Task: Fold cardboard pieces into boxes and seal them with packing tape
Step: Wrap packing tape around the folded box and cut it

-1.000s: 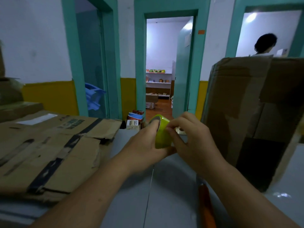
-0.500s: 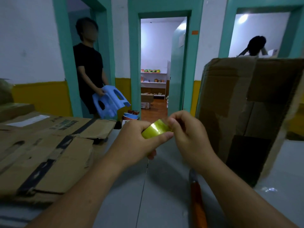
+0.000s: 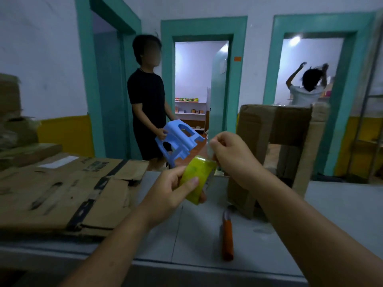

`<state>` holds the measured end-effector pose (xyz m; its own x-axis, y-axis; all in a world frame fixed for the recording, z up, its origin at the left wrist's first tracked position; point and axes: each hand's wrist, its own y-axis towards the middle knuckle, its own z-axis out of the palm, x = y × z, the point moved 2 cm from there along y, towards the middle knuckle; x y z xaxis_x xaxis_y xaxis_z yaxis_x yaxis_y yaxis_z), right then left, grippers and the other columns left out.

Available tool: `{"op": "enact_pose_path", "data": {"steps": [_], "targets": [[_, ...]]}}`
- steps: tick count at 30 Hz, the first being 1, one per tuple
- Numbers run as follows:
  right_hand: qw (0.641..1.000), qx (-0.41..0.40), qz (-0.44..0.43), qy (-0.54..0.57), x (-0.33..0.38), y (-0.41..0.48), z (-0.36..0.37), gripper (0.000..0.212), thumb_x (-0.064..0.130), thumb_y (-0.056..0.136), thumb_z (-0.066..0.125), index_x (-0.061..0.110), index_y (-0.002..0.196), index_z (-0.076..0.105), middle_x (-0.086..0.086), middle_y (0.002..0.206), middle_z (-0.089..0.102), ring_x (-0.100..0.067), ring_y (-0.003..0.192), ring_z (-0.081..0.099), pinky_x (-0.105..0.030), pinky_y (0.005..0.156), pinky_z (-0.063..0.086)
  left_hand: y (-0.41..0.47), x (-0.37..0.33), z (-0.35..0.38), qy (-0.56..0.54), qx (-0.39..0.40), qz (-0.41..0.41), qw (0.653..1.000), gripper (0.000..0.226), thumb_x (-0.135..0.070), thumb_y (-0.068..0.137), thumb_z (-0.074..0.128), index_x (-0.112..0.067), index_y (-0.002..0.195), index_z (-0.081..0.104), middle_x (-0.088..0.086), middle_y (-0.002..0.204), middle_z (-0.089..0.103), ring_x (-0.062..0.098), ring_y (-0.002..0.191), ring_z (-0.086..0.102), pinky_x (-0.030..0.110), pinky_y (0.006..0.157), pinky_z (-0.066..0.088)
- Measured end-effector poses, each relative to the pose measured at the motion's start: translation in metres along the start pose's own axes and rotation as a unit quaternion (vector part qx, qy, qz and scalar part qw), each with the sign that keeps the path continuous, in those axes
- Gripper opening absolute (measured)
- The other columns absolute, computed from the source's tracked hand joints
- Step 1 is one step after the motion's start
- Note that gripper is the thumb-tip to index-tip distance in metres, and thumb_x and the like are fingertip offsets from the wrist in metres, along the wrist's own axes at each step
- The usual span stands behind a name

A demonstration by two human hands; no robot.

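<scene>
My left hand grips a yellow-green roll of packing tape above the grey table. My right hand pinches the clear free end of the tape just above the roll. An upright folded cardboard box stands on the table right behind my right hand. Flattened cardboard pieces lie stacked on the table's left side.
An orange-handled knife lies on the table near the front edge. A person in black holds a blue plastic stool beyond the table. Another person stands in the right doorway. More cardboard is piled far left.
My right hand has lifted a short strip of tape off the roll. The person with the blue stool has stepped out of the left doorway toward the table. My view has tilted back.
</scene>
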<state>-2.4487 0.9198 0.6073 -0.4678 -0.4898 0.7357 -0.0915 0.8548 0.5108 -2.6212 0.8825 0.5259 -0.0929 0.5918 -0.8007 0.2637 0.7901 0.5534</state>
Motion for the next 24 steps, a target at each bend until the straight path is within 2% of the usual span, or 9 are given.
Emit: {"op": "enact_pose_path", "data": {"steps": [3, 6, 9, 11, 14, 17, 19, 21, 24], "targets": [[0.996, -0.042, -0.053, -0.064, 0.02, -0.013, -0.025, 0.023, 0.016, 0.105, 0.054, 0.002, 0.09, 0.065, -0.016, 0.082, 0.065, -0.015, 0.069, 0.057, -0.031, 0.062, 0.043, -0.003, -0.017, 0.023, -0.002, -0.035, 0.0, 0.999, 0.031, -0.025, 0.103, 0.06, 0.004, 0.103, 0.072, 0.017, 0.085, 0.078, 0.026, 0.078, 0.078, 0.028, 0.072, 0.059], [0.985, -0.103, -0.108, -0.087, 0.04, -0.026, -0.055, 0.017, 0.015, 0.102, 0.059, 0.012, 0.087, 0.068, 0.005, 0.073, 0.061, -0.003, 0.065, 0.055, -0.021, 0.06, 0.039, -0.002, -0.026, 0.043, 0.02, -0.092, -0.005, 0.996, 0.045, -0.04, 0.097, 0.062, -0.01, 0.064, 0.062, 0.0, 0.056, 0.063, 0.013, 0.053, 0.062, 0.022, 0.056, 0.048], [0.974, -0.147, -0.146, -0.094, 0.068, -0.039, -0.085, 0.016, 0.015, 0.101, 0.062, 0.017, 0.086, 0.068, 0.01, 0.072, 0.062, 0.003, 0.064, 0.056, -0.011, 0.057, 0.038, -0.002, -0.035, 0.051, 0.026, -0.16, 0.011, 0.987, 0.064, -0.05, 0.097, 0.068, -0.006, 0.055, 0.048, 0.008, 0.046, 0.05, 0.022, 0.045, 0.055, 0.03, 0.048, 0.043], [0.966, -0.179, -0.165, -0.091, 0.091, -0.044, -0.107, 0.015, 0.017, 0.102, 0.061, 0.017, 0.09, 0.07, 0.008, 0.079, 0.066, 0.001, 0.072, 0.06, -0.008, 0.062, 0.044, -0.002, -0.04, 0.057, 0.042, -0.168, -0.007, 0.985, 0.07, -0.068, 0.091, 0.069, -0.018, 0.05, 0.044, 0.008, 0.044, 0.045, 0.027, 0.042, 0.052, 0.037, 0.047, 0.04], [0.963, -0.17, -0.175, -0.113, 0.114, -0.045, -0.128, 0.018, 0.016, 0.103, 0.061, 0.008, 0.095, 0.075, 0.003, 0.083, 0.071, -0.006, 0.075, 0.064, -0.022, 0.068, 0.052, -0.007, -0.049, 0.07, 0.042, -0.181, -0.03, 0.982, 0.071, -0.08, 0.083, 0.066, -0.02, 0.051, 0.044, 0.003, 0.043, 0.041, 0.02, 0.04, 0.05, 0.033, 0.046, 0.038], [0.97, -0.156, -0.138, -0.122, 0.116, -0.043, -0.143, 0.021, 0.02, 0.104, 0.058, 0.01, 0.095, 0.074, -0.001, 0.082, 0.071, -0.012, 0.069, 0.064, -0.032, 0.063, 0.052, -0.016, -0.064, 0.085, 0.009, -0.181, -0.014, 0.983, 0.057, -0.06, 0.093, 0.062, -0.015, 0.061, 0.051, 0.0, 0.045, 0.05, 0.016, 0.043, 0.055, 0.028, 0.045, 0.044], [0.968, -0.165, -0.132, -0.136, 0.115, -0.041, -0.157, 0.022, 0.021, 0.105, 0.058, 0.011, 0.094, 0.074, -0.009, 0.088, 0.073, -0.024, 0.079, 0.068, -0.043, 0.074, 0.058, -0.024, -0.069, 0.098, -0.019, -0.139, -0.015, 0.99, 0.045, -0.056, 0.095, 0.058, -0.015, 0.077, 0.06, 0.003, 0.055, 0.06, 0.017, 0.051, 0.062, 0.035, 0.05, 0.052], [0.964, -0.17, -0.129, -0.155, 0.116, -0.041, -0.17, 0.022, 0.019, 0.104, 0.058, 0.01, 0.092, 0.075, -0.012, 0.089, 0.074, -0.029, 0.083, 0.068, -0.048, 0.081, 0.058, -0.034, -0.071, 0.113, -0.044, -0.113, -0.023, 0.992, 0.042, -0.059, 0.093, 0.056, -0.018, 0.091, 0.067, 0.004, 0.066, 0.067, 0.022, 0.057, 0.067, 0.038, 0.056, 0.057], [0.957, -0.181, -0.144, -0.177, 0.122, -0.04, -0.181, 0.024, 0.018, 0.102, 0.06, 0.006, 0.089, 0.076, -0.017, 0.086, 0.074, -0.033, 0.081, 0.068, -0.05, 0.08, 0.057, -0.04, -0.074, 0.134, -0.041, -0.121, -0.041, 0.991, 0.048, -0.062, 0.093, 0.055, -0.017, 0.086, 0.069, 0.005, 0.064, 0.07, 0.021, 0.057, 0.069, 0.029, 0.054, 0.056]]}}
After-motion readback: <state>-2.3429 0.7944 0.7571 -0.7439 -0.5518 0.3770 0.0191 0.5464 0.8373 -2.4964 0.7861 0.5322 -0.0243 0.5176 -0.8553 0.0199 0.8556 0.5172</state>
